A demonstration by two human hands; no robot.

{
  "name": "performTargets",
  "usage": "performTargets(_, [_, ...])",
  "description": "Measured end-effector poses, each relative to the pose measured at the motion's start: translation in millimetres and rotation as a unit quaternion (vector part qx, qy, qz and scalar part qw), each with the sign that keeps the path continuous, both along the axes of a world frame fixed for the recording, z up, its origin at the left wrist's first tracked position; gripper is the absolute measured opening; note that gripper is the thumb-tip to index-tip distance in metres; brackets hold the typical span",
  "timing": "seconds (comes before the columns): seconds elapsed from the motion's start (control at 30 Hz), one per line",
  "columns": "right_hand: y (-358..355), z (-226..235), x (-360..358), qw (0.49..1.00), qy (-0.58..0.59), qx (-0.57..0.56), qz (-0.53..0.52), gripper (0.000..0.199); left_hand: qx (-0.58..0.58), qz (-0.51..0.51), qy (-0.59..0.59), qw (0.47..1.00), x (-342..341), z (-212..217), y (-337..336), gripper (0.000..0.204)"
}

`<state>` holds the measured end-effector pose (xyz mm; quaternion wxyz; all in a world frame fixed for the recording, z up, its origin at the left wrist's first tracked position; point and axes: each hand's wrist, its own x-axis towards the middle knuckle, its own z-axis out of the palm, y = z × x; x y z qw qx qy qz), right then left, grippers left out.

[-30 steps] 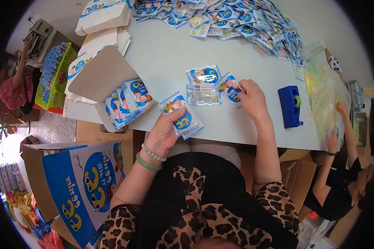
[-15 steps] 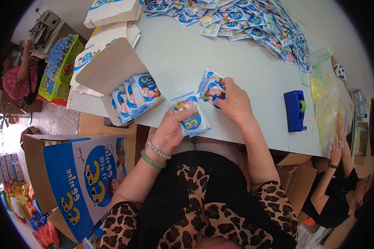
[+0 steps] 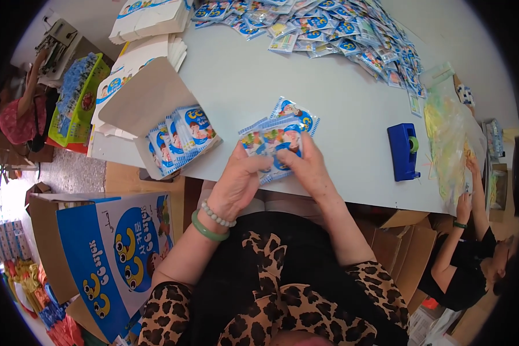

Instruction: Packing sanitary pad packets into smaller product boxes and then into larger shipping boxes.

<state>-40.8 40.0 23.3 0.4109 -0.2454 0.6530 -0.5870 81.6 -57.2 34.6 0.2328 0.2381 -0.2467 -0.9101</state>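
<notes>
step: gathering snack sachets into a squared stack, judged mid-collection | left hand pinching the stack's near edge | right hand gripping its right side | stack: blue-white printed packets, fanned, above table edge | next: likely needs alignment, then slotting beside packets in open carton left of hands

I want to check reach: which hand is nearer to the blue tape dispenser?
The right hand is nearer; the blue tape dispenser stands to its right on the table. The left hand is farther left, holding the same packets.
</notes>
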Motion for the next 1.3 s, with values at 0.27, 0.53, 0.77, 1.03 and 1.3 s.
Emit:
performTargets(0.27, [-27.2, 40.8, -24.6, 0.898, 0.250, 0.200, 0.301, 0.042, -0.005, -0.006, -0.107, 0.994, 7.6, -29.8, -16.5, 0.021])
performTargets(0.53, [-89.8, 10.8, -214.9, 0.665, 0.699, 0.257, -0.057, 0.070, -0.035, -0.044, -0.002, 0.998, 13.7, -39.3, -22.4, 0.041])
performTargets(0.77, [-138.8, -13.4, -247.7, 0.598, 0.742, 0.298, -0.046, 0.087, 0.013, -0.061, 0.044, 0.997, 20.2, -51.2, -20.5, 0.052])
performTargets(1.03, [-131.4, -3.3, -259.8, 0.542, 0.803, 0.246, 0.007, 0.041, 0.025, -0.061, 0.040, 0.997, 20.8, -51.7, -24.5, 0.052])
performTargets(1.3, [-27.1, -23.3, -150.1, 0.517, 0.811, 0.268, 0.060, 0.044, 0.024, -0.064, 0.069, 0.995, 16.0, -46.8, -27.5, 0.046])
